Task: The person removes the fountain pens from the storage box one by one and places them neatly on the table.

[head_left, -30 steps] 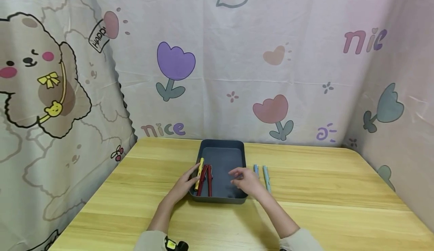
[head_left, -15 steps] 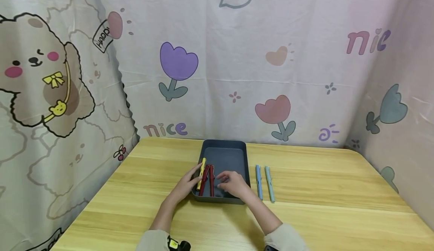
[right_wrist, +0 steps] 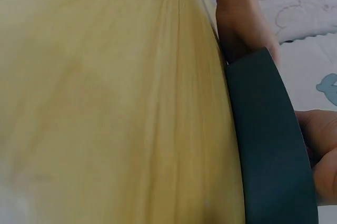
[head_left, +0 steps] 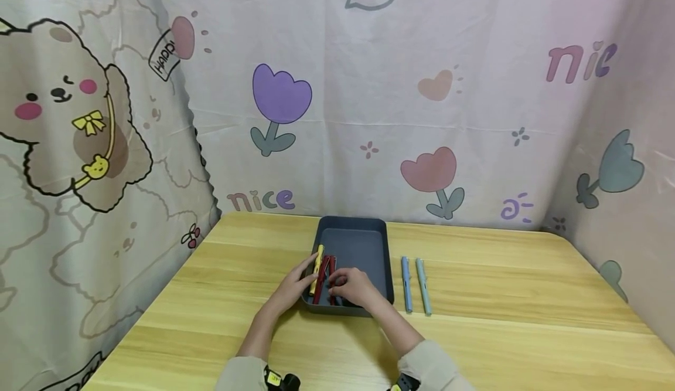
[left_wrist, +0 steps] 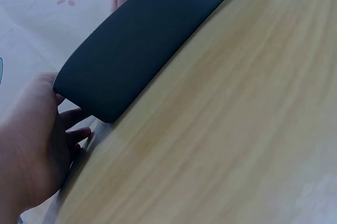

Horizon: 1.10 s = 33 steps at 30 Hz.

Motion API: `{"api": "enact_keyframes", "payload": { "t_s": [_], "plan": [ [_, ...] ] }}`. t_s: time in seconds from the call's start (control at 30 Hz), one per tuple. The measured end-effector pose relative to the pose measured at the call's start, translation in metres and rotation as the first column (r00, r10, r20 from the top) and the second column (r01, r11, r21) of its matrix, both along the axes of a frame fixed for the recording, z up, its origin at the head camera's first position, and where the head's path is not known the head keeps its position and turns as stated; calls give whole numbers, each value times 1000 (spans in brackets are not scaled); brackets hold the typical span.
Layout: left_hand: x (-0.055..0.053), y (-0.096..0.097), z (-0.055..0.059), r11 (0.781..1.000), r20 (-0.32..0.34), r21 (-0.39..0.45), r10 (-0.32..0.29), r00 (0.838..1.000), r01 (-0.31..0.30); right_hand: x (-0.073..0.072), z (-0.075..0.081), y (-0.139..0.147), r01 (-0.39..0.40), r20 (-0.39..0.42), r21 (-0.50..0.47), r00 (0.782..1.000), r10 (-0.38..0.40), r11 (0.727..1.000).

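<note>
Taking the head view as our dial, with twelve at the far side, we see the dark tray (head_left: 369, 247) lying flat on the wooden table (head_left: 506, 285). The left hand (head_left: 291, 288) grips its wall between eight and nine o'clock, thumb over the rim and fingers outside, which we read as steadying the tray while the other hand works within it. The right hand (head_left: 352, 287) enters over the five o'clock corner, its fingers bent down beside the right-hand red pen (head_left: 332, 264); whether they pinch it we cannot tell, since the knuckles and tray wall hide the tips.

Within the tray, the yellow pen (head_left: 318, 264) lies along the nine o'clock wall, apparently crossed by the thumb, and the left-hand red pen (head_left: 320, 285) sits just beside it. We judge that the wall helps keep them in line. On the table at four o'clock, the blue pen (head_left: 406, 285) and pale green pen (head_left: 423, 286) lie apart, roughly parallel.

The raised rim must be cleared on any way in. We find bare tray floor from twelve to three, but tight space between the hands. The printed cloth (head_left: 343, 174) stands near at twelve; toward three, the table gives ample room.
</note>
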<state>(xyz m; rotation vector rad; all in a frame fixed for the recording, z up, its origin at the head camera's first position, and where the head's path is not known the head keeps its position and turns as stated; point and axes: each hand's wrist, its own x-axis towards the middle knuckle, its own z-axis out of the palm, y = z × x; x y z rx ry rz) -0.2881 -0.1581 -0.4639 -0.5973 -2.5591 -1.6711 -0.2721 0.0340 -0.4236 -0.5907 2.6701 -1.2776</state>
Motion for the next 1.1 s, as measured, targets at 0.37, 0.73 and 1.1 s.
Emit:
{"api": "enact_keyframes", "payload": {
  "t_s": [0.37, 0.73, 1.1],
  "plan": [
    [15, 5, 26, 999, 60, 35, -2, 998, 0, -1, -1, -11, 37, -80, 115, 996, -28, 993],
    [12, 5, 21, 999, 56, 38, -9, 998, 7, 3, 1, -11, 159, -63, 76, 986, -154, 984],
    [1, 1, 3, 999, 38, 49, -15, 999, 13, 2, 1, -16, 220, -73, 165, 975, -211, 961]
  ]
}}
